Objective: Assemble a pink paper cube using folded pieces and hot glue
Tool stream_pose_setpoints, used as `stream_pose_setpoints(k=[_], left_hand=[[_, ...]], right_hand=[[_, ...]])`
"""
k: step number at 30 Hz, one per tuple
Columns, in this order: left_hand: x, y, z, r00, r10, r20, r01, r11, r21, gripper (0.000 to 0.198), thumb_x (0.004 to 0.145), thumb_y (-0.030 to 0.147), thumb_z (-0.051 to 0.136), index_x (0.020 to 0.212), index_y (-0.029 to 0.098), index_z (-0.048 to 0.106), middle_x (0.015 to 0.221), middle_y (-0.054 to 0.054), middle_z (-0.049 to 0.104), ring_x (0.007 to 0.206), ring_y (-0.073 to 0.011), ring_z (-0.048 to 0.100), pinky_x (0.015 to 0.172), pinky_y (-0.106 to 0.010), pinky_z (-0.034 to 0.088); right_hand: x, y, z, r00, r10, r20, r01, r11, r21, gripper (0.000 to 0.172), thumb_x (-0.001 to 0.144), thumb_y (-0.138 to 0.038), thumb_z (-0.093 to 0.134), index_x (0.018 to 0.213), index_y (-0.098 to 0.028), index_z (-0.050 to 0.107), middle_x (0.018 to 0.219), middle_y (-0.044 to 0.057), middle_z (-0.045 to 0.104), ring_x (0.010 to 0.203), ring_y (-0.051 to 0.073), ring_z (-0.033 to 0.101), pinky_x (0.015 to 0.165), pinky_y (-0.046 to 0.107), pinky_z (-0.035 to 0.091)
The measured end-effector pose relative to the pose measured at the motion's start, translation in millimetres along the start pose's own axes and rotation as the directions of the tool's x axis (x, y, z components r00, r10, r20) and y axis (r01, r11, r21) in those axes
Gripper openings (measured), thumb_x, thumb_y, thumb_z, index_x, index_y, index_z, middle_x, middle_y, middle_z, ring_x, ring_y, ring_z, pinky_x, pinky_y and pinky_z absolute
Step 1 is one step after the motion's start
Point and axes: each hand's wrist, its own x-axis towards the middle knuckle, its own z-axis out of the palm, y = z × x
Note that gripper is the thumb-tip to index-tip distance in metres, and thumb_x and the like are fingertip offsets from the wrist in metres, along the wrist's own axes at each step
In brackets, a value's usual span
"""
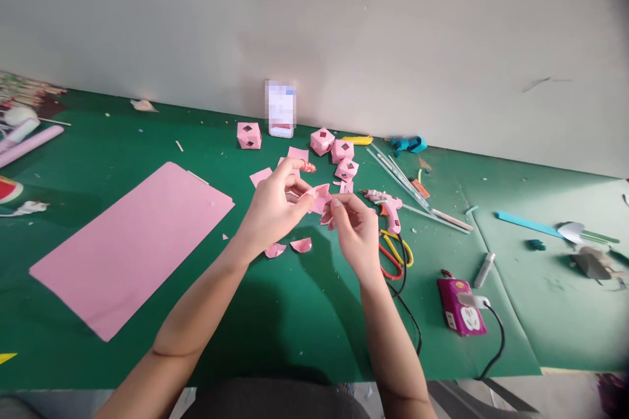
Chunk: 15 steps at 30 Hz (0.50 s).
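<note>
Between my hands, above the green table, is a folded piece of pink paper [320, 199]. My left hand [278, 200] pinches its left side between thumb and fingers, with a red-and-white wrap on one raised finger. At the paper's right edge, my right hand [354, 226] is closed in a pinch. Two curved pink scraps, one of them this half-round piece [301, 245], lie just below the hands. Pink paper squares [298, 153] lie behind the left hand, partly hidden by it. Several folded pink paper boxes with diamond holes, such as this one [322, 141], stand farther back.
A pink glue gun [390, 208] lies right of my right hand, beside scissors [392, 265] with red and yellow handles. Clear glue sticks [400, 173] are behind it. A large pink sheet [132, 249] lies left. A phone [281, 108] leans on the wall; a purple power box [460, 306] sits right.
</note>
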Motion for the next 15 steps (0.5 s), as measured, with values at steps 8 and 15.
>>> stream_pose_setpoints(k=[8, 15], left_hand=[[0.1, -1.4, -0.6, 0.999, -0.019, 0.034, 0.018, 1.000, 0.023, 0.033, 0.091, 0.031, 0.070, 0.120, 0.025, 0.055, 0.086, 0.003, 0.073, 0.066, -0.0133, 0.072, 0.064, -0.025, 0.059], [2.4, -1.3, 1.8, 0.999, -0.021, 0.045, 0.021, 1.000, 0.009, 0.032, 0.090, 0.030, 0.069, 0.118, 0.024, 0.055, 0.086, 0.002, 0.073, 0.071, -0.0149, 0.073, 0.068, -0.027, 0.059]], right_hand=[[2.4, 6.1, 0.5, 1.000, -0.013, -0.015, 0.013, 1.000, -0.011, 0.025, 0.098, -0.044, 0.065, 0.090, -0.021, 0.068, 0.072, -0.001, 0.068, 0.064, 0.014, 0.065, 0.061, 0.026, 0.050], [6.3, 9.0, -2.7, 1.000, 0.019, 0.006, -0.019, 1.000, 0.004, 0.032, 0.098, -0.051, 0.062, 0.090, -0.021, 0.067, 0.078, 0.002, 0.071, 0.071, 0.017, 0.068, 0.065, 0.029, 0.053]])
